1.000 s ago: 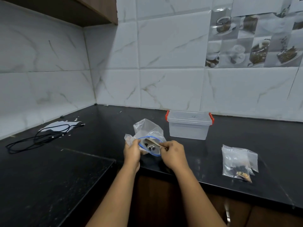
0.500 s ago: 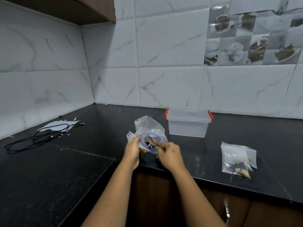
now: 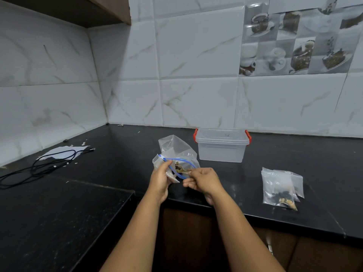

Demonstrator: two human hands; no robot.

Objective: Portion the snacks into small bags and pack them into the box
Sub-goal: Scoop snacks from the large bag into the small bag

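A large clear zip bag [image 3: 177, 152] with a blue seal rim stands open on the black counter [image 3: 127, 154], dark and tan snacks showing at its mouth. My left hand [image 3: 160, 178] grips the bag's rim together with a small clear bag [image 3: 172, 176] held under it. My right hand [image 3: 203, 179] pinches a small wooden spoon [image 3: 185, 169] whose bowl reaches into the big bag's mouth. A lidded clear plastic box [image 3: 222, 147] with red clips sits behind. Small filled bags [image 3: 280, 188] lie to the right.
A black cable [image 3: 39, 165] lies coiled over a white paper [image 3: 62, 152] at the far left. Tiled walls close the back and left. The counter's front edge [image 3: 275, 218] runs below my hands, with brown cabinet doors underneath.
The right hand has shifted slightly right and drawn the spoon back toward the bag's rim. The left hand keeps its hold on the bags.
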